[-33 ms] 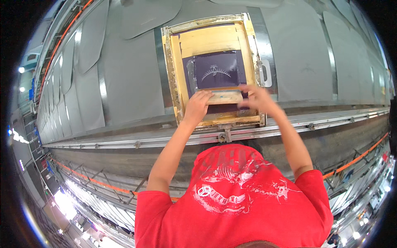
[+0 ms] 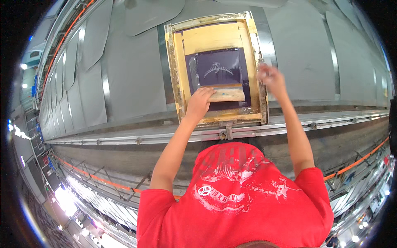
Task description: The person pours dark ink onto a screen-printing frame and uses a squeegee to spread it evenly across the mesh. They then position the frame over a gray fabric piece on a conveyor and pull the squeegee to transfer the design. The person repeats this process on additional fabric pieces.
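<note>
A screen-printing frame (image 2: 253, 41) with a yellow border lies on the long table, and its dark purple mesh (image 2: 240, 62) carries a pale arched, spiky design. Across the near part of the mesh rests a wooden squeegee (image 2: 228, 95). My left hand (image 2: 201, 101) is closed round the left end of that squeegee. At the frame's right side, beside its edge, is my right hand (image 2: 271, 77), off the squeegee. Its fingers look curled but are smeared by motion, so whether they grip the frame's handle cannot be made out.
Grey flat pieces (image 2: 134, 70) lie on the table to the left, with more grey pieces (image 2: 300, 58) to the right. A metal rail (image 2: 165, 137) runs along the near table edge, with a clamp-like stop (image 2: 225, 134) at the frame. Orange strips line neighbouring tables.
My right hand has left the squeegee's right end and moved right to the frame's side. My left hand still holds the squeegee.
</note>
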Available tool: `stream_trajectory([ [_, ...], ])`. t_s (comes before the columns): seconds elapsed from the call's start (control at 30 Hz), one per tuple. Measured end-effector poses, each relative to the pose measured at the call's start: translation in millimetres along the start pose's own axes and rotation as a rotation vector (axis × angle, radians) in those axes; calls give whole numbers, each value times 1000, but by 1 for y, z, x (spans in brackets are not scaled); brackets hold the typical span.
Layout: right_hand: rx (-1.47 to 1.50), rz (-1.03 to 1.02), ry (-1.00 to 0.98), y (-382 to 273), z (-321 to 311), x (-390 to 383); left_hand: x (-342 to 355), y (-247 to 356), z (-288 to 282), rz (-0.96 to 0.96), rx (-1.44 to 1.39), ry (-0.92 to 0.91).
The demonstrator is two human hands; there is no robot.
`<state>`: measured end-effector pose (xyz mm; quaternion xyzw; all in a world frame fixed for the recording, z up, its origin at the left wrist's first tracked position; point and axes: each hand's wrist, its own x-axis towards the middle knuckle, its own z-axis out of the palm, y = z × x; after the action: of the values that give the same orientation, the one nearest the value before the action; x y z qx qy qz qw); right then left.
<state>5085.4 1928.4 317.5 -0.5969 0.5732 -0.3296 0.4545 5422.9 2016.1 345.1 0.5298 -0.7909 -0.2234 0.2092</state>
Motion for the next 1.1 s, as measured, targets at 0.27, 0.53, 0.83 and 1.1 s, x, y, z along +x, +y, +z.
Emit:
stream_trajectory([
  [0.27, 2, 140, 318, 41, 10, 54, -28, 17, 22, -59, -5, 32],
  [0.53, 125, 32, 370, -60, 27, 43, -60, 24, -25, -49, -21, 97],
  [0.83, 67, -98, 424, -129, 290, 42, -178, -151, -163, -124, 89, 14],
  [1.1, 144, -53, 486, -149, 332, 38, -187, -156, -210, -169, 167, -104],
])
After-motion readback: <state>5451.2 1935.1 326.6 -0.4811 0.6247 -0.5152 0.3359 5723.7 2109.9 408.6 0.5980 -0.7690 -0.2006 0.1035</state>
